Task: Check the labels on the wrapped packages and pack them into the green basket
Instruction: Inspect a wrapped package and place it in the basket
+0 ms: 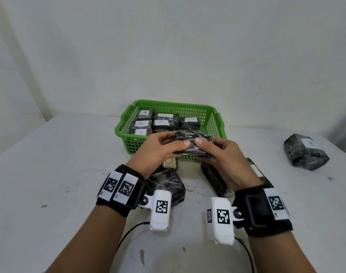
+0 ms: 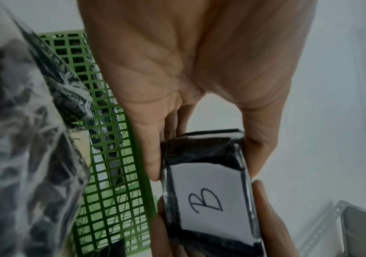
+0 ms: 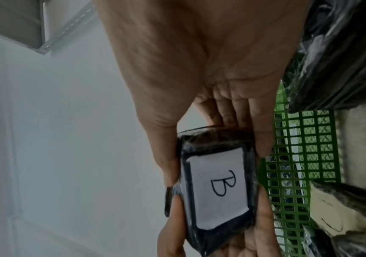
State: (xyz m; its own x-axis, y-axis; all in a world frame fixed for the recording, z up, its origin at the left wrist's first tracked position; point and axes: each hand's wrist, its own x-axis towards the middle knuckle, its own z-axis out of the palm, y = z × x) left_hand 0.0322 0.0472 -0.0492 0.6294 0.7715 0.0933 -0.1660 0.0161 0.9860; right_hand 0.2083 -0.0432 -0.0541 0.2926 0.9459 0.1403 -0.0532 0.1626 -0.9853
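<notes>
Packages wrapped in black film lie nearest the person on the white table (image 1: pixel 60 154): one crinkled bundle (image 1: pixel 166 184) sits under the left wrist, on the near side of the green basket (image 1: pixel 213 123), and a flatter dark package (image 1: pixel 215 180) lies under the right wrist, also on the basket's near side. A little closer to the basket, a package with a cream label (image 1: pixel 169 162) rests against the basket's near wall; its letter is partly hidden and cannot be read for sure. Above these, just in front of the basket's near rim, both hands hold one wrapped package (image 1: pixel 193 143) off the table. The left hand (image 1: pixel 158 152) grips its left end, thumb on top and fingers curled underneath; the right hand (image 1: pixel 225 154) grips the right end the same way, so the two thumbs nearly meet on the upper face. From the head view the label is out of sight, but both wrist views show it on the underside: a white label (image 2: pixel 210 196) bearing a handwritten B. Inside the basket, beyond the hands, lie several packages with white labels marked A (image 1: pixel 140 124), set in rows across its floor. Well to the right of the basket, alone on the table, sits another wrapped package labelled B (image 1: pixel 306 152).
</notes>
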